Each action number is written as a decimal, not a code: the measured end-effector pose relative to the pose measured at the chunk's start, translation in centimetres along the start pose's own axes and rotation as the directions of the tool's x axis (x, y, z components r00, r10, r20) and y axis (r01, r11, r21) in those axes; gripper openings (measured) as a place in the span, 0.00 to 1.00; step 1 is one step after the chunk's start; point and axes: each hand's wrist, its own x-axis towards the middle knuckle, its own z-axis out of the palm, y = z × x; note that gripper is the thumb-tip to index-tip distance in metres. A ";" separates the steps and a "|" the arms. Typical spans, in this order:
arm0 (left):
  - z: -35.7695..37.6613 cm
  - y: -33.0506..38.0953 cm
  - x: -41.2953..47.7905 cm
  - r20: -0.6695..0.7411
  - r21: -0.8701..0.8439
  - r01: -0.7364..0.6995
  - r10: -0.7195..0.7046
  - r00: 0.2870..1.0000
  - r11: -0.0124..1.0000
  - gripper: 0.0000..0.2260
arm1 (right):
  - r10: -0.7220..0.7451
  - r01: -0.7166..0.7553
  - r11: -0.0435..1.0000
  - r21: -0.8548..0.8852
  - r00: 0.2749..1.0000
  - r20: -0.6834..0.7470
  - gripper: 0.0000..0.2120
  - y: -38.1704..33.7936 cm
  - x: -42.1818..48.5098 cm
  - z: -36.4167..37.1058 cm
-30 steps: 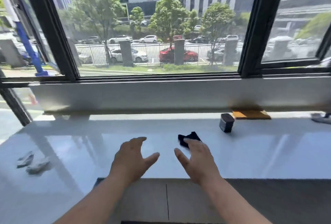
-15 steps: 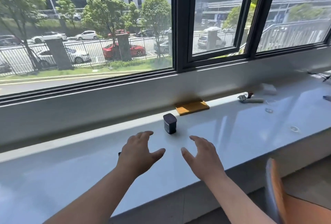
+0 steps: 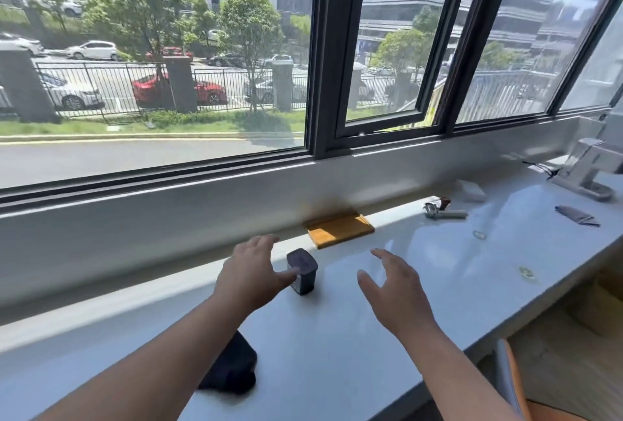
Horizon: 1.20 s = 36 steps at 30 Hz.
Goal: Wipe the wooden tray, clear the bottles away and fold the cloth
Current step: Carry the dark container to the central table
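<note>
nearest you, the dark cloth (image 3: 232,370) lies crumpled on the white counter (image 3: 337,353), partly hidden under your left forearm. further out, your left hand (image 3: 251,272) hovers palm down with its fingers spread and nothing in its grasp; its thumb tip sits right at the near side of the small dark bottle (image 3: 302,270), though you cannot tell from here whether it touches. the bottle stands upright on the counter, its flat cap facing up. your right hand (image 3: 396,292) floats to the right of the bottle, well clear of it, fingers splayed wide and holding nothing. beyond the bottle, the wooden tray (image 3: 340,230) lies flat against the base of the window ledge, half in shadow. further right along the counter lie a small metal tool (image 3: 443,211), a white block (image 3: 470,190) and a folded grey packet (image 3: 577,215). a white stand (image 3: 588,171) sits at the far right end.
</note>
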 end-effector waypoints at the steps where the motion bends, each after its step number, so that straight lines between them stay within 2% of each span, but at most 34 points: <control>1: 0.2 -0.4 1.0 0.001 0.000 -0.001 0.001 1.000 1.000 0.36 | 0.010 -0.010 1.000 0.005 1.000 -0.001 0.28 0.0 0.6 0.6; 7: 3.8 -2.4 3.7 0.142 0.020 0.035 -0.037 0.989 0.999 0.39 | 0.081 -0.081 0.997 -0.004 0.987 0.139 0.27 1.9 3.7 5.1; 11: 5.6 -3.5 7.7 0.154 0.081 0.073 -0.084 0.985 0.994 0.37 | 0.101 -0.109 0.993 0.044 0.981 0.168 0.27 3.4 8.5 7.4; 17: 9.0 -2.9 14.7 0.208 0.133 0.151 -0.177 0.962 0.980 0.38 | 0.104 -0.143 0.984 0.103 0.942 0.318 0.24 6.6 17.7 11.8; 21: 13.2 -2.4 18.9 0.283 0.149 0.177 -0.214 0.935 0.973 0.43 | 0.214 -0.338 0.926 0.169 0.838 0.501 0.18 9.7 22.4 16.6; 25: 18.2 -2.9 20.8 0.375 0.177 0.184 -0.239 0.896 0.967 0.46 | 0.311 -0.531 0.837 0.134 0.661 0.682 0.22 11.7 24.1 21.6; 28: 20.8 -3.8 22.0 0.436 0.201 0.196 -0.267 0.859 0.960 0.49 | 0.336 -0.609 0.788 0.097 0.555 0.761 0.25 12.4 24.3 24.6; 33: 23.4 -4.5 22.8 0.464 0.204 0.129 -0.212 0.860 0.970 0.50 | 0.338 -0.662 0.744 0.089 0.488 0.805 0.24 12.7 24.0 26.8; 36: 23.4 -4.4 22.3 0.430 0.163 0.139 -0.197 0.881 0.977 0.51 | 0.339 -0.686 0.719 0.110 0.485 0.806 0.23 12.2 24.1 27.1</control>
